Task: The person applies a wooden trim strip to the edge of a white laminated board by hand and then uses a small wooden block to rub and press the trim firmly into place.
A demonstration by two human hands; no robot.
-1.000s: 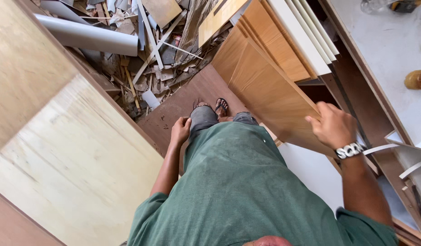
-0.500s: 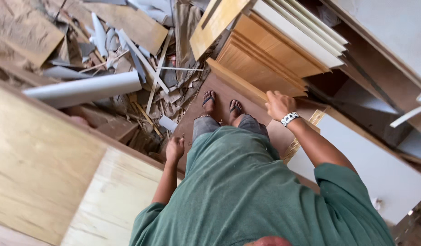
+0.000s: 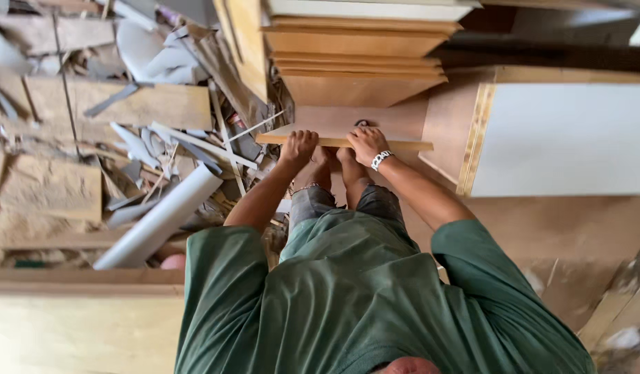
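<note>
Both hands close over the top edge of a thin wooden board that stands on edge in front of the person's feet: the left hand clasps it near its left end, the right hand, with a metal bracelet at the wrist, grips just beside it toward the middle. Held from above like this, the panel probably stays upright and balanced. Its exposed edge is pale, raw and straight. Just past it, a stack of flat brown panels leans edge-on, smooth-faced, with a white one on top. To the right a large white-faced sheet shows a layered ply edge. On the left side of the floor lies a heap of offcuts, splintered strips and chipboard pieces, with a smooth grey pipe slanting across its near edge.
</note>
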